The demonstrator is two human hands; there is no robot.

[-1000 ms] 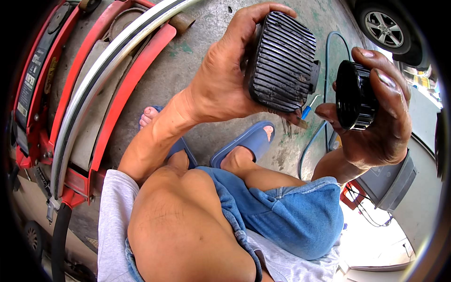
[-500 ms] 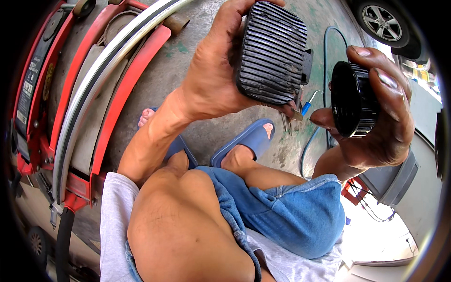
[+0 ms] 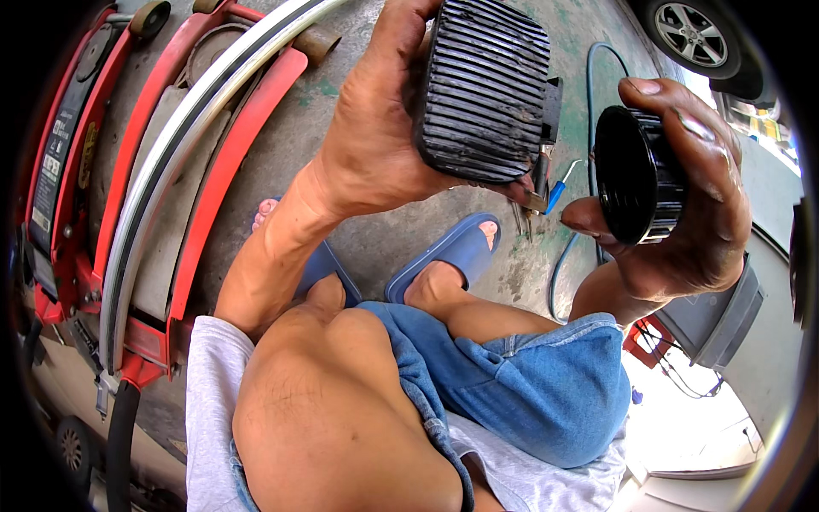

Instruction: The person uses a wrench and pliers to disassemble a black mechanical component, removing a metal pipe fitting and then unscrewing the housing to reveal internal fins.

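Observation:
Up at the top middle, my left hand [image 3: 363, 136] is closed around a black finned housing [image 3: 485, 94], roughly rectangular with rounded corners. Its ribbed face is turned toward me, and a small black tab sticks out at its right side. To the right of it, apart from the housing, my right hand [image 3: 704, 200] grips a round black cap [image 3: 627, 175] with ribbed sides. The cap's hollow side faces left toward the housing. Dark grime covers the right fingers. Beyond the housing's lower right corner, a blue-handled hook pick [image 3: 556, 194] shows near other tools, partly hidden.
Red floor jacks [image 3: 243, 183] stand on the left, with a curved-looking silver and black bar [image 3: 162, 200] across them. A blue hose [image 3: 590, 111] runs over the concrete. A car wheel [image 3: 693, 34] is at the upper right, a grey cabinet [image 3: 712, 320] at the right.
The finned housing in my left hand has shifted slightly left and up. My right hand and the cap have moved a little left and up too. Both grips stay the same.

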